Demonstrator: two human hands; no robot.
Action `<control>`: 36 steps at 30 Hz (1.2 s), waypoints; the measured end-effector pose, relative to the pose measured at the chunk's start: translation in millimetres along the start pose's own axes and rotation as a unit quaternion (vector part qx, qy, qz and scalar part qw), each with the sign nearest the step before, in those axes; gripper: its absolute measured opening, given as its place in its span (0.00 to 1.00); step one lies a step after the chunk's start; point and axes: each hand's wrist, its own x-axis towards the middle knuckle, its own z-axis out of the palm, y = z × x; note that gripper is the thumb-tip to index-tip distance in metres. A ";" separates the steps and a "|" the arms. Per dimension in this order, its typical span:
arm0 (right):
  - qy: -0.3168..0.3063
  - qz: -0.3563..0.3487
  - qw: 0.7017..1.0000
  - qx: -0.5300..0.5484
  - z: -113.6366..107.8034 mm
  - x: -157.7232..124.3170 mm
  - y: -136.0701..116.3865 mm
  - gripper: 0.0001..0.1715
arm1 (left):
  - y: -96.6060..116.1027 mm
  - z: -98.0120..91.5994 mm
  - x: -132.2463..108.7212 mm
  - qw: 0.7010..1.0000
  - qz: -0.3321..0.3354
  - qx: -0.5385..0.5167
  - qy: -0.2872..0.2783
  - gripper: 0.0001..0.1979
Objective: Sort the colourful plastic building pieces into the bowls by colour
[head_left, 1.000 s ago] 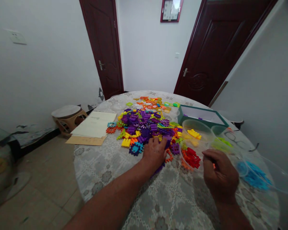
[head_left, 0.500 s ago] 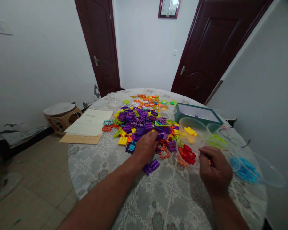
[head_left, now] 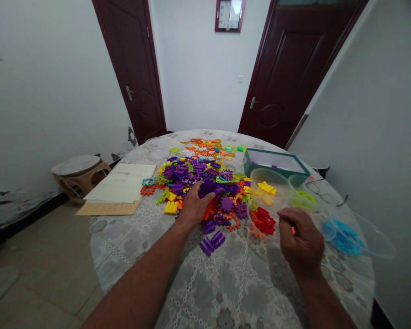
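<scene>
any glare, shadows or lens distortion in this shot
Head view: pale glare on the clock; head view: wide-angle distortion, the left door and right door leaning outward toward their tops; head view: a soft shadow on the tablecloth beside the right hand; head view: fine detail in the pile looks soft.

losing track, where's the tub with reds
Head view, right of centre: the tub of red pieces sits between the mixed pile and the right hand.
</scene>
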 end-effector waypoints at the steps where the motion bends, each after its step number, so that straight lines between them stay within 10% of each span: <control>1: 0.000 0.001 1.000 0.001 0.0 0.3 -0.5 0.08 | 1.0 -0.3 0.9 0.997 -0.036 -0.063 -0.004 0.20; 9: -0.006 0.012 1.000 0.012 0.7 -1.0 0.1 0.09 | 6.0 -5.1 3.0 0.915 -0.155 -0.366 -0.073 0.28; 23: 0.021 -0.011 1.000 0.000 0.5 4.3 -14.5 0.18 | 16.1 6.9 -3.9 0.876 -0.202 -0.423 -0.115 0.21; 31: -0.168 0.037 0.980 0.103 13.2 33.6 -53.5 0.32 | 39.0 23.9 -23.1 0.854 -0.223 -0.431 -0.188 0.21; 36: -0.250 0.010 0.956 0.152 27.4 46.2 -49.9 0.22 | 26.6 30.3 -29.4 0.840 -0.219 -0.445 -0.220 0.21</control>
